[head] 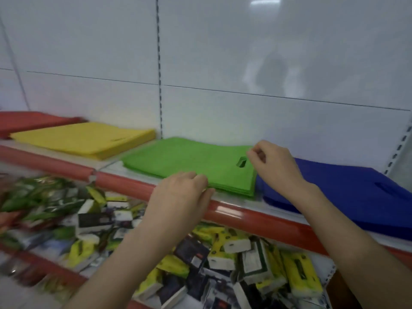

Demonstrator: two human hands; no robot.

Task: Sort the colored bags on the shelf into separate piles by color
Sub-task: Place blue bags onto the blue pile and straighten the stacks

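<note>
The red pile [29,122] at nine o'clock runs off the edge; packets [44,197] at eight o'clock blur; a forearm [334,219] covers part of the blue pile [356,186].

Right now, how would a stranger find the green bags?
On the upper shelf behind the red rail, flat piles lie in a row. The green pile sits between the yellow pile and the blue pile, the only green one.

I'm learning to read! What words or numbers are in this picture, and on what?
No text can be read here.
Print on the jumbled yellow, white and dark packets: too blurred.
The flat green fabric bags, yellow bags, red bags, blue bags: no words visible.
</note>
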